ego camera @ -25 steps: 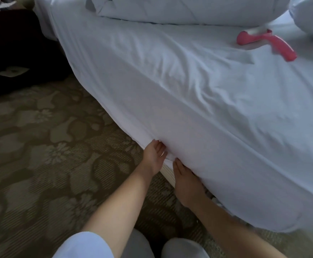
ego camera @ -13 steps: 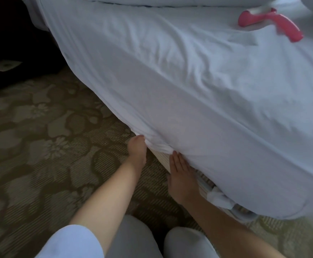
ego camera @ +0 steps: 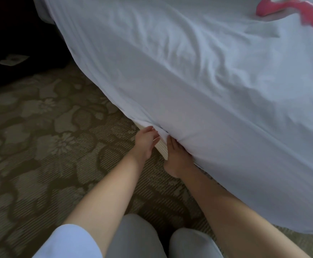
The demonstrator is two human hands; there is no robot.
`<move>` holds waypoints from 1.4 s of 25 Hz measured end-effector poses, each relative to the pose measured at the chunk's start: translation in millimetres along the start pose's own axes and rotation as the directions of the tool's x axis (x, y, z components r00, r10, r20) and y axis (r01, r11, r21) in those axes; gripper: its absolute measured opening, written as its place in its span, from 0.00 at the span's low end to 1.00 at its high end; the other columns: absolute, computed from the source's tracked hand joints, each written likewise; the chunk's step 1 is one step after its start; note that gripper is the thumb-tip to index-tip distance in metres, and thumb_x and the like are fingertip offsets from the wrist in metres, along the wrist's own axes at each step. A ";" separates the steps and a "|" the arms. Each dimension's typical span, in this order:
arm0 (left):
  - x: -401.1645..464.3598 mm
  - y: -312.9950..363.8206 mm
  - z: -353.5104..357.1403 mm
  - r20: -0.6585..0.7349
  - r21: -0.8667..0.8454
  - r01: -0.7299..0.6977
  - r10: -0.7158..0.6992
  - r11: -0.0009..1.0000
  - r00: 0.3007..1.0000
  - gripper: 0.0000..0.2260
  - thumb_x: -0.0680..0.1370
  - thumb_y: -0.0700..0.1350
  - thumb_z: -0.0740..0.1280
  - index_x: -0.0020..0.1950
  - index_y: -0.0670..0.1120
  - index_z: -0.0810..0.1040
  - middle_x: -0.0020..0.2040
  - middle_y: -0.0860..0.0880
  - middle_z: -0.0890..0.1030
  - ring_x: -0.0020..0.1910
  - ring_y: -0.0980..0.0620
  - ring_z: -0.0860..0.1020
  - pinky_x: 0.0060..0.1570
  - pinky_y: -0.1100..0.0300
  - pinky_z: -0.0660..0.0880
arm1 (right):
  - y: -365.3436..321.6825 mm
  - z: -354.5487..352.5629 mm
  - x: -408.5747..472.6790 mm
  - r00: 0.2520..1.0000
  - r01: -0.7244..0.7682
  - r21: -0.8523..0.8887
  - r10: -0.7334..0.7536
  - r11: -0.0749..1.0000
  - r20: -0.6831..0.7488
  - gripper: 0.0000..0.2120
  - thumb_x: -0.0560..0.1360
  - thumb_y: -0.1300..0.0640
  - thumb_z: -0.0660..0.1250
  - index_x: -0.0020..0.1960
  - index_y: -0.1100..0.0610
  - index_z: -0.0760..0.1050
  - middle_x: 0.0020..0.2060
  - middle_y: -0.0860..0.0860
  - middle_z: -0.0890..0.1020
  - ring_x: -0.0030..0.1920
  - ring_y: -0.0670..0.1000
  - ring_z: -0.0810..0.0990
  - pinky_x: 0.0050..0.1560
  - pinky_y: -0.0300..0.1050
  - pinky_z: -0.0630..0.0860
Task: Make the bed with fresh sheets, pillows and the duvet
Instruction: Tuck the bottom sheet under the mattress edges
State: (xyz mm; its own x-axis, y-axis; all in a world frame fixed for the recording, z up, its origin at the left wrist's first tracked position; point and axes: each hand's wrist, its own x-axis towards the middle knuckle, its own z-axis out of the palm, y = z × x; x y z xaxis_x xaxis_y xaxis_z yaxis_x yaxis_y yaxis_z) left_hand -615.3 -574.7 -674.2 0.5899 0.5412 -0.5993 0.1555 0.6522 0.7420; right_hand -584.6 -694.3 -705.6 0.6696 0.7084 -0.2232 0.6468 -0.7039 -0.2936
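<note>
My left hand (ego camera: 144, 141) is at the lower edge of the bed, fingers curled round a small bunch of the white sheet (ego camera: 198, 101) where it meets the pale bed base (ego camera: 161, 148). My right hand (ego camera: 176, 157) lies just beside it, fingers straight and pushed up under the hanging cloth, tips hidden. The two hands are close together but not touching.

The sheet covers the mattress and drapes down its side. The tucked edge, its long axis, runs from the upper left of the view down to the lower right. To the right of my hands the hem hangs loose near the patterned carpet (ego camera: 40, 146).

I judge the risk to be this: if I pull the bunch too hard, the part already tucked on the left could slip out; if I push it in unevenly, a lump or crease may stay along the side.

A pink tool (ego camera: 289, 11), blurred, lies on top of the bed, well away from my hands.
</note>
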 end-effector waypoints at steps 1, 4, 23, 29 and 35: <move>0.8 1.6 -1.9 -0.004 0.025 -0.005 0.005 1.000 1.000 0.22 0.77 0.31 0.64 0.71 0.38 0.67 0.59 0.40 0.78 0.52 0.49 0.77 0.52 0.59 0.75 | 0.9 9.0 -7.9 0.992 0.038 -0.041 -0.042 0.998 -0.118 0.38 0.72 0.58 0.67 0.76 0.66 0.53 0.75 0.60 0.58 0.74 0.57 0.61 0.73 0.51 0.60; 5.2 9.8 2.8 0.027 0.093 -0.032 0.029 0.995 0.999 0.21 0.79 0.35 0.63 0.72 0.38 0.66 0.62 0.41 0.77 0.55 0.50 0.77 0.58 0.60 0.72 | -3.8 31.3 -28.7 0.962 0.144 -0.012 -0.143 0.989 -0.232 0.25 0.70 0.60 0.61 0.65 0.67 0.73 0.65 0.62 0.75 0.63 0.59 0.76 0.61 0.56 0.74; 37.3 80.5 8.3 -0.024 0.161 0.155 -0.153 0.975 0.988 0.19 0.82 0.48 0.56 0.63 0.34 0.71 0.53 0.38 0.77 0.50 0.44 0.77 0.50 0.55 0.77 | -20.4 -1.2 38.1 0.996 0.063 -0.003 -0.063 0.998 -0.070 0.38 0.75 0.58 0.59 0.78 0.61 0.41 0.77 0.55 0.47 0.77 0.52 0.48 0.75 0.45 0.50; 74.1 80.7 -19.9 -0.124 0.190 0.112 -0.089 0.975 0.988 0.17 0.82 0.46 0.56 0.67 0.39 0.71 0.58 0.44 0.76 0.56 0.48 0.75 0.57 0.56 0.71 | -25.7 10.0 41.7 0.986 0.067 -0.063 -0.076 0.996 -0.151 0.40 0.56 0.60 0.76 0.67 0.69 0.71 0.64 0.62 0.75 0.62 0.58 0.77 0.62 0.51 0.71; 97.8 71.7 -31.1 -0.088 -0.030 0.083 -0.086 0.996 0.992 0.14 0.82 0.43 0.56 0.66 0.41 0.71 0.61 0.46 0.76 0.59 0.47 0.72 0.67 0.47 0.67 | -36.1 6.8 70.4 0.990 0.105 0.001 -0.104 0.995 -0.090 0.35 0.75 0.56 0.60 0.77 0.61 0.49 0.77 0.55 0.46 0.77 0.54 0.49 0.75 0.46 0.48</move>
State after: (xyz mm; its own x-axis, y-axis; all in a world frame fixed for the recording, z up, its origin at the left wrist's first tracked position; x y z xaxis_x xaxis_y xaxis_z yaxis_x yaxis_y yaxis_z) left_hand -571.1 -458.5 -688.9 0.5028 0.5277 -0.6847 0.1804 0.7106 0.6801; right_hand -563.3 -618.6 -717.1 0.6289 0.7702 -0.1066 0.7128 -0.6259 -0.3166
